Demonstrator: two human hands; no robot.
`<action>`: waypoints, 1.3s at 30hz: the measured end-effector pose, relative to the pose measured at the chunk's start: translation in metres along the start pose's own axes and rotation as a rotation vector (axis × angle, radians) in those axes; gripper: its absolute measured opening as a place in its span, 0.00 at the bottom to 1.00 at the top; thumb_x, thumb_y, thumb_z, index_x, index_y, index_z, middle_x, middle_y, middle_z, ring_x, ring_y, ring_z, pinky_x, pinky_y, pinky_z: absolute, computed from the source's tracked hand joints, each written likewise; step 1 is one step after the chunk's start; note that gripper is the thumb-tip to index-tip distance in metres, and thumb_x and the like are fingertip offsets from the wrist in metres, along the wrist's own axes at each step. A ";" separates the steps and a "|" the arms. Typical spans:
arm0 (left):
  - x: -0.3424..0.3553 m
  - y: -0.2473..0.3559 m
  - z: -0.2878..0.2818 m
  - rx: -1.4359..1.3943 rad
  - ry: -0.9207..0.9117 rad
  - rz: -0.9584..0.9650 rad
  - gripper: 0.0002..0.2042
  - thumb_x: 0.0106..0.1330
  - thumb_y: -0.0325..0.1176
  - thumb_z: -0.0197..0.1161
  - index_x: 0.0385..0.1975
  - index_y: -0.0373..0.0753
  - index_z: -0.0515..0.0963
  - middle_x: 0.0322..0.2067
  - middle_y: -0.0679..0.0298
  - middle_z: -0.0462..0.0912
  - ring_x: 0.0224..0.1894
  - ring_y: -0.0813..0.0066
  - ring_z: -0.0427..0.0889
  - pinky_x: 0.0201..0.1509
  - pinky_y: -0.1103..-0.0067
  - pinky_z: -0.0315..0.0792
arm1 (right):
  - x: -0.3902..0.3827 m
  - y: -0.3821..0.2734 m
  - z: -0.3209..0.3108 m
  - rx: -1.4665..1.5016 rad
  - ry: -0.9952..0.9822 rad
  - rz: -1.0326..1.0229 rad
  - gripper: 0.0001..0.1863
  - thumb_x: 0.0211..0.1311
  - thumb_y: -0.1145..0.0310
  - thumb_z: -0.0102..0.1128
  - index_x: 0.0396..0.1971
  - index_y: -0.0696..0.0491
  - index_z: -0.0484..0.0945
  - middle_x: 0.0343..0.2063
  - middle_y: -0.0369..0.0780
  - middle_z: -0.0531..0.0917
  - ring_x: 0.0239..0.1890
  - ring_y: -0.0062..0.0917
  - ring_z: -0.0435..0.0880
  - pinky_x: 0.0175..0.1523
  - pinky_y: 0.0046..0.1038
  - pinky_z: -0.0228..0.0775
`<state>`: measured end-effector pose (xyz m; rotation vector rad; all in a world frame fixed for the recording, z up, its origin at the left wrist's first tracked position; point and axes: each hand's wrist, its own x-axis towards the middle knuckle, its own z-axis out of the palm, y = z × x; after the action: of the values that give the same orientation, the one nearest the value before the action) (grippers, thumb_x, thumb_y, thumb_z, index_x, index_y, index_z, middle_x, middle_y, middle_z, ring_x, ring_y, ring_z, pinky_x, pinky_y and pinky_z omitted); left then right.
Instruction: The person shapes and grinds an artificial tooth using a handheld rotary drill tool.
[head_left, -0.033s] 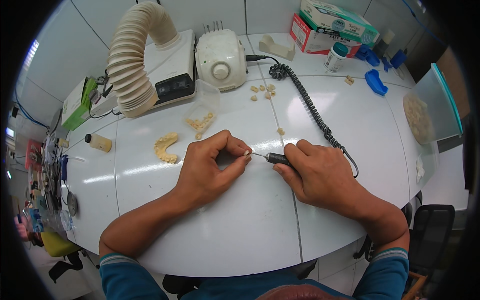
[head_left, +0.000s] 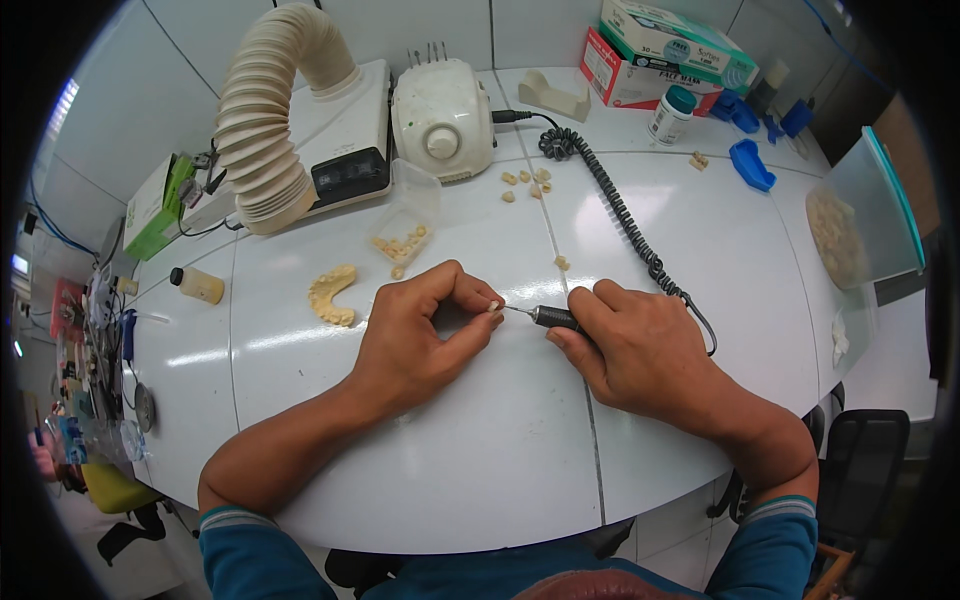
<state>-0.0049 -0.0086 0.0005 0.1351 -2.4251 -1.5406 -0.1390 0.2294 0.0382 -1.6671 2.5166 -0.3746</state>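
Note:
Between the thumb and fingertips of my left hand [head_left: 420, 325] is a small pale tooth-like piece [head_left: 494, 306], mostly covered by the fingers. My right hand [head_left: 640, 345] is wrapped round a dark rotary handpiece [head_left: 555, 317]. Its thin metal bur [head_left: 516, 309] points left and meets the piece or ends right beside it. A black coiled cord [head_left: 625, 212] runs from the control box [head_left: 443, 120] toward my right hand. Left of my left hand lies a cream horseshoe-shaped dental cast [head_left: 330, 296]. Behind it, a clear plastic box [head_left: 412, 190] holds several small tooth-like pieces [head_left: 400, 243].
A ribbed suction hose [head_left: 265, 140] arches over the back left. More loose pieces [head_left: 524, 178] lie beyond my hands. A small bottle [head_left: 197, 286] stands left; a green-capped jar [head_left: 671, 115], stacked boxes [head_left: 670, 60] and a blue tray [head_left: 752, 166] are back right. A lidded tub [head_left: 860, 215] stands far right.

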 end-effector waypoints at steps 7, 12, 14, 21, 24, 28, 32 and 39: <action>0.000 0.000 0.000 -0.001 -0.008 0.015 0.08 0.71 0.25 0.78 0.37 0.30 0.84 0.42 0.53 0.95 0.43 0.70 0.94 0.50 0.75 0.85 | 0.000 0.000 0.001 -0.006 0.011 0.000 0.19 0.83 0.52 0.65 0.43 0.55 0.82 0.31 0.45 0.86 0.28 0.40 0.90 0.31 0.41 0.81; -0.001 0.002 -0.001 -0.009 -0.031 -0.010 0.07 0.71 0.23 0.77 0.35 0.33 0.83 0.42 0.55 0.95 0.46 0.73 0.93 0.53 0.76 0.84 | 0.000 -0.001 0.001 -0.004 -0.005 0.004 0.19 0.83 0.52 0.65 0.43 0.55 0.83 0.31 0.45 0.86 0.28 0.40 0.90 0.31 0.41 0.81; -0.001 0.003 -0.001 -0.011 -0.033 -0.014 0.07 0.71 0.23 0.77 0.35 0.33 0.84 0.42 0.55 0.95 0.46 0.73 0.93 0.53 0.76 0.84 | 0.000 -0.001 0.002 -0.005 0.031 -0.020 0.19 0.83 0.52 0.65 0.43 0.55 0.83 0.31 0.45 0.86 0.27 0.39 0.90 0.31 0.40 0.80; -0.001 0.004 -0.001 -0.031 -0.035 -0.023 0.07 0.70 0.22 0.77 0.33 0.34 0.84 0.42 0.56 0.95 0.46 0.74 0.93 0.52 0.76 0.84 | 0.001 -0.001 0.002 -0.020 0.024 -0.020 0.19 0.84 0.52 0.65 0.43 0.56 0.83 0.29 0.44 0.86 0.26 0.37 0.89 0.30 0.38 0.80; -0.001 0.002 -0.001 -0.022 -0.035 -0.011 0.07 0.70 0.22 0.77 0.34 0.34 0.84 0.42 0.56 0.95 0.46 0.74 0.93 0.52 0.77 0.84 | 0.001 -0.001 0.003 -0.023 0.014 -0.016 0.20 0.84 0.52 0.64 0.44 0.56 0.84 0.29 0.44 0.86 0.26 0.37 0.90 0.30 0.38 0.80; -0.002 0.002 -0.001 -0.027 -0.034 -0.018 0.07 0.71 0.22 0.77 0.33 0.34 0.83 0.42 0.56 0.94 0.46 0.75 0.92 0.52 0.77 0.84 | 0.000 -0.002 0.003 -0.021 0.020 -0.016 0.20 0.84 0.51 0.64 0.44 0.56 0.84 0.29 0.44 0.86 0.26 0.37 0.90 0.30 0.38 0.80; -0.002 0.004 -0.001 -0.033 -0.039 -0.033 0.07 0.71 0.22 0.77 0.34 0.34 0.84 0.42 0.56 0.94 0.45 0.75 0.92 0.52 0.77 0.84 | 0.001 -0.002 0.001 -0.014 0.006 -0.006 0.20 0.84 0.51 0.64 0.44 0.56 0.84 0.29 0.45 0.86 0.27 0.38 0.90 0.30 0.39 0.81; -0.002 0.003 -0.001 -0.039 -0.037 -0.022 0.06 0.71 0.22 0.77 0.35 0.33 0.84 0.42 0.56 0.94 0.45 0.75 0.92 0.52 0.77 0.84 | 0.001 -0.002 0.001 -0.013 -0.002 -0.002 0.20 0.84 0.52 0.65 0.44 0.56 0.84 0.30 0.45 0.86 0.27 0.38 0.90 0.31 0.39 0.81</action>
<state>-0.0022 -0.0073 0.0029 0.1278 -2.4280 -1.6124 -0.1371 0.2277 0.0380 -1.6739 2.5219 -0.3573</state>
